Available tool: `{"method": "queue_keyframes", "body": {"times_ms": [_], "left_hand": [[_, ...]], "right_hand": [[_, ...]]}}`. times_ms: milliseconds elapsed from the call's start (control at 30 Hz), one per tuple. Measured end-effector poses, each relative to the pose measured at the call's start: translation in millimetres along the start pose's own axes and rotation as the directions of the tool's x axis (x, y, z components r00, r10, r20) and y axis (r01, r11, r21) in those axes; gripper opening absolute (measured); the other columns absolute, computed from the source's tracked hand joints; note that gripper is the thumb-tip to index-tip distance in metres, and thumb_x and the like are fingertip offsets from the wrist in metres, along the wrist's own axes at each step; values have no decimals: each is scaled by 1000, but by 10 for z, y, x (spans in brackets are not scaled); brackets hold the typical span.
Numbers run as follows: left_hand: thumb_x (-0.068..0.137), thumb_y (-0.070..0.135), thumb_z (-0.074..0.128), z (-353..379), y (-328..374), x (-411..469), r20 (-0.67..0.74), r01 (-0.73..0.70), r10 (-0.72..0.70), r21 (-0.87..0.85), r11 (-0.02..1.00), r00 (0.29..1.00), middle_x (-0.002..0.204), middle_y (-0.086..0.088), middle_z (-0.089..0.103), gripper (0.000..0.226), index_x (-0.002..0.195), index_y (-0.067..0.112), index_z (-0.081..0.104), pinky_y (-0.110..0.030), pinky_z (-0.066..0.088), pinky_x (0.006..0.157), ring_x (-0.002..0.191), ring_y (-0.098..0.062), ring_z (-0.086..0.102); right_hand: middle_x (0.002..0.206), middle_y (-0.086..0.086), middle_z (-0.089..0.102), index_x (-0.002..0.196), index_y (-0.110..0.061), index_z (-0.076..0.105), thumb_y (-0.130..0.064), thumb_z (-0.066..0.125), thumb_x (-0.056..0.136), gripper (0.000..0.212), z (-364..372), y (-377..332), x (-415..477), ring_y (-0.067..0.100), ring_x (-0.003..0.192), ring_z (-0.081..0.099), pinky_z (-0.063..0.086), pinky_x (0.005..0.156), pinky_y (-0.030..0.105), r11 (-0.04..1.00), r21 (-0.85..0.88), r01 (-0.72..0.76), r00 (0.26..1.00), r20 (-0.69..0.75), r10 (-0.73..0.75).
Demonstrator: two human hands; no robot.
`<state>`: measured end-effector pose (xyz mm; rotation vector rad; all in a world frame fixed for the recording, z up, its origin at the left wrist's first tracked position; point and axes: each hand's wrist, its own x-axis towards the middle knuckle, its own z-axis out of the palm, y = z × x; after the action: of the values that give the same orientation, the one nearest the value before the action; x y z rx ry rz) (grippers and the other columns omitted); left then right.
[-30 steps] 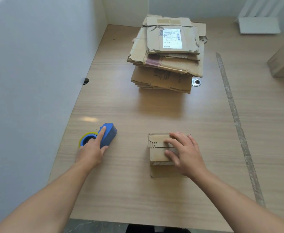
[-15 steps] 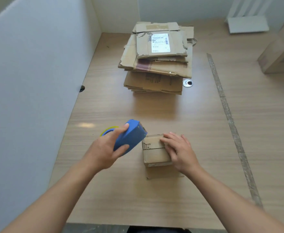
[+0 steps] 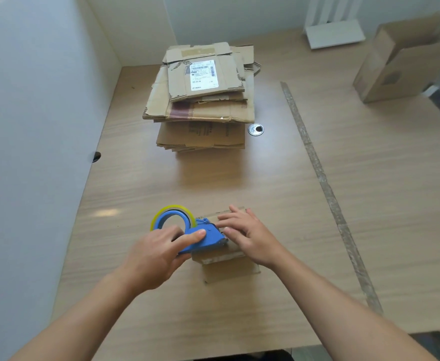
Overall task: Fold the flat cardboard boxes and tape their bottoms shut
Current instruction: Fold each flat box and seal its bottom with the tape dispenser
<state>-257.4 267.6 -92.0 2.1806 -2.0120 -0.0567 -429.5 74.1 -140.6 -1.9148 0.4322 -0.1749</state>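
A small folded cardboard box (image 3: 226,267) stands near the table's front edge, its closed flaps facing up. My right hand (image 3: 250,237) presses flat on those flaps with straight fingers. My left hand (image 3: 159,252) grips a blue tape dispenser (image 3: 203,237) with a yellow-edged tape roll (image 3: 172,217). The dispenser's front end lies on the box's left top edge, close to my right fingertips. A tall stack of flat cardboard boxes (image 3: 203,100) sits at the back of the table.
A white partition wall (image 3: 31,126) runs along the table's left side. A folded cardboard box (image 3: 401,61) stands at the far right. A strip of old tape (image 3: 325,183) crosses the wooden table (image 3: 317,230). A metal cable grommet (image 3: 255,129) lies beside the stack.
My left hand lifted the tape dispenser from the table on the left and carried it right onto the small box. My right hand stayed pressed on the box's flaps.
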Motion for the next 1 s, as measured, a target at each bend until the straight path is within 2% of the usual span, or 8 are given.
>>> {"method": "queue_keyframes", "body": {"times_ms": [233, 367, 533, 633, 733, 833, 900, 1000], "left_hand": [[104, 48, 27, 10, -10, -10, -5, -38, 38, 34, 999, 999, 83, 1, 57, 38, 136, 34, 43, -31, 40, 42, 54, -23, 49], [103, 50, 28, 11, -26, 11, 16, -29, 29, -4, 1000, 999, 84, 1, 57, 41, 139, 34, 41, -31, 43, 44, 57, -24, 52], [97, 46, 41, -37, 48, 116, 91, -21, 28, -83, 996, 995, 81, 4, 54, 46, 142, 37, 37, -30, 45, 46, 60, -21, 52], [88, 44, 45, -82, 85, 175, 131, 19, -6, -98, 995, 991, 81, 8, 53, 54, 141, 39, 36, -24, 40, 48, 62, -17, 53], [88, 45, 44, -72, 101, 199, 154, 21, -4, -111, 994, 988, 82, 9, 53, 55, 141, 43, 32, -25, 41, 49, 63, -16, 55], [88, 47, 42, -56, 76, 201, 154, 19, 0, -119, 993, 988, 85, 7, 56, 55, 141, 46, 28, -28, 44, 50, 64, -19, 57], [88, 46, 44, -51, 77, 215, 163, 14, 4, -108, 994, 987, 85, 8, 57, 54, 140, 46, 29, -26, 41, 50, 63, -19, 57], [87, 45, 48, -32, 76, 263, 168, 4, 12, -95, 995, 986, 83, 10, 52, 57, 140, 49, 27, -28, 41, 49, 62, -18, 53]], "right_hand": [[145, -8, 50, 128, -35, 62, -46, 48, 92, 40, -91, -76, 5, 4, 148, 17, -3, 118, 32, 998, 57, -26, 994, 105, 20], [140, -9, 54, 120, -29, 66, -28, 61, 98, 23, -134, -64, 19, 4, 147, 22, -1, 121, 33, 992, 113, -49, 995, 94, 39], [122, -10, 64, 98, -8, 76, -10, 61, 97, 16, -62, 2, 20, -7, 130, 42, 27, 118, 31, 963, 243, -115, 987, -79, 138], [119, -13, 64, 91, -8, 78, -10, 63, 95, 16, -34, -5, -28, -17, 120, 46, 35, 107, 18, 940, 315, -131, 972, -144, 184], [120, -17, 63, 86, -11, 79, -11, 65, 94, 16, -106, -32, -100, -11, 115, 54, 39, 98, 12, 915, 377, -143, 957, -185, 225], [121, -8, 64, 79, -14, 78, -11, 64, 94, 22, -385, 53, -236, 2, 113, 60, 46, 97, 20, 827, 548, -122, 899, -292, 327], [122, 4, 64, 78, -11, 76, -9, 61, 96, 24, -533, 136, -351, 12, 111, 64, 53, 95, 32, 750, 645, -145, 878, -265, 398], [112, 14, 67, 85, -4, 68, -10, 58, 98, 18, -518, 141, -397, 17, 100, 68, 57, 84, 37, 650, 718, -248, 836, -180, 518]]}}
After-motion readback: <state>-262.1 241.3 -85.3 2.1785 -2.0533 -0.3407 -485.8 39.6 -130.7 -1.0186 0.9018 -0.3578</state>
